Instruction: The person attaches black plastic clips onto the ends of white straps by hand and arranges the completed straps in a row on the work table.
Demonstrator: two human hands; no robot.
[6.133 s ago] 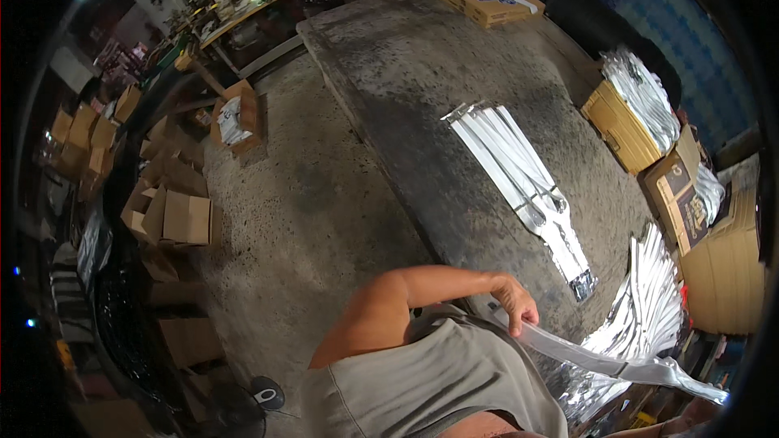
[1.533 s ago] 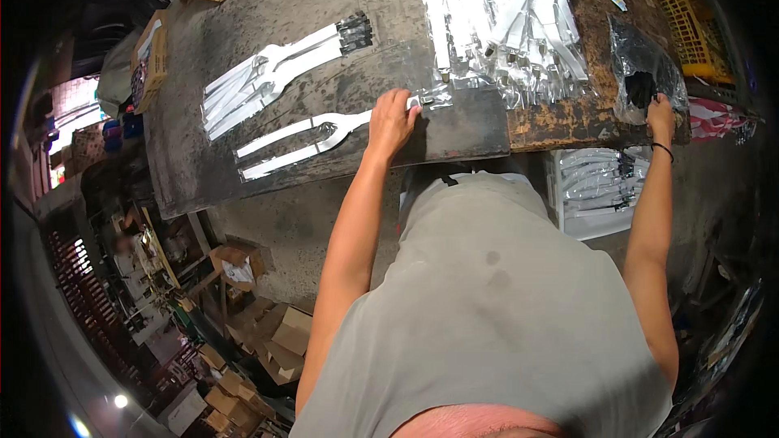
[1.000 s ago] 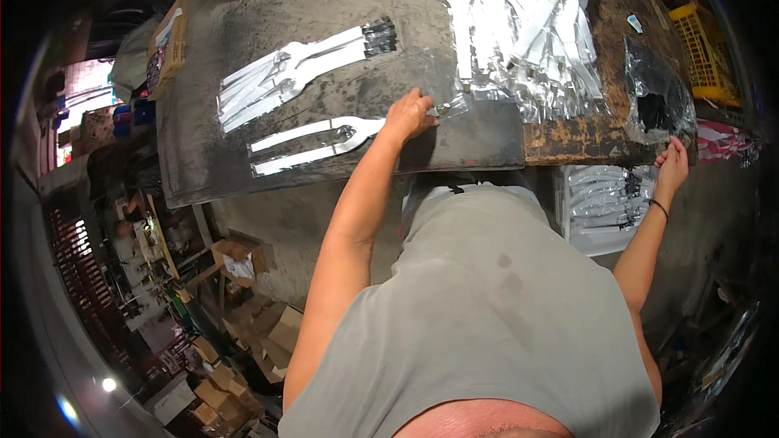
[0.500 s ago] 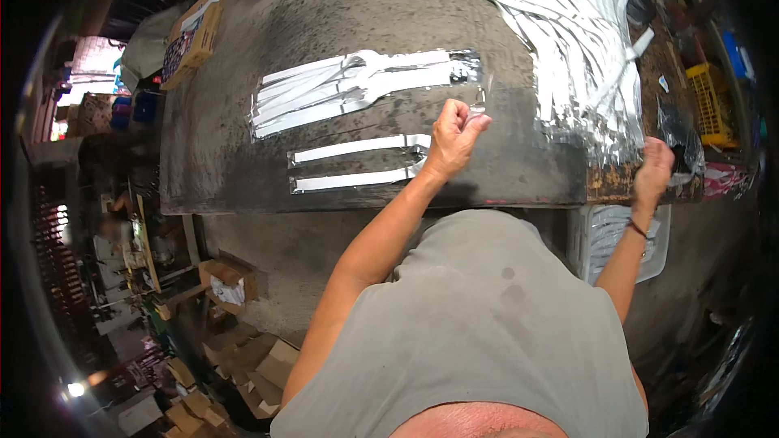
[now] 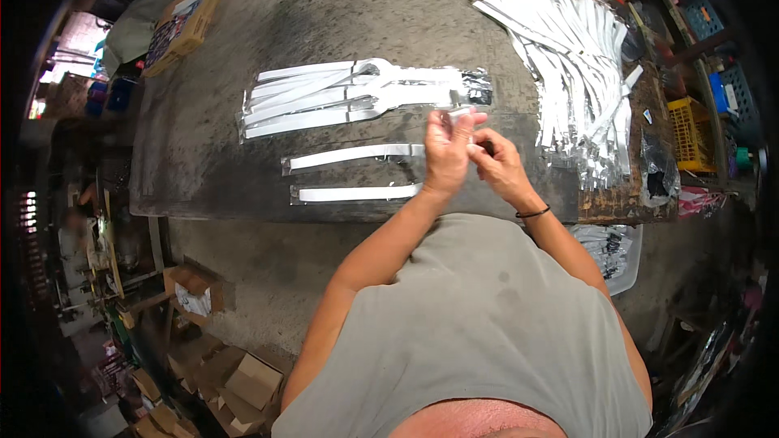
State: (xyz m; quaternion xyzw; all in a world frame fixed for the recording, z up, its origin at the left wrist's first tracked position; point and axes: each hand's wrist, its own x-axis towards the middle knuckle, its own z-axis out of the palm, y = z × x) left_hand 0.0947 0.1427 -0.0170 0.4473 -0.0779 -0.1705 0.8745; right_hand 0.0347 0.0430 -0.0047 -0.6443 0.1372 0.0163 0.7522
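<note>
Dark table [image 5: 191,142]: left hand [image 5: 445,162] pinching white strap [image 5: 349,153], right hand's [image 5: 505,172] grip unclear

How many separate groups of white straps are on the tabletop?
3: a bundle left of centre, a pair of strips leading to the left hand, and a big pile at right. Others may be hidden.

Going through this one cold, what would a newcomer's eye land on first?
Probably the big, bright fan of white straps spread over the right part of the dark table. Next, the left hand and right hand, close together near the table's front edge, with two white strips running leftward from the left hand.
</note>
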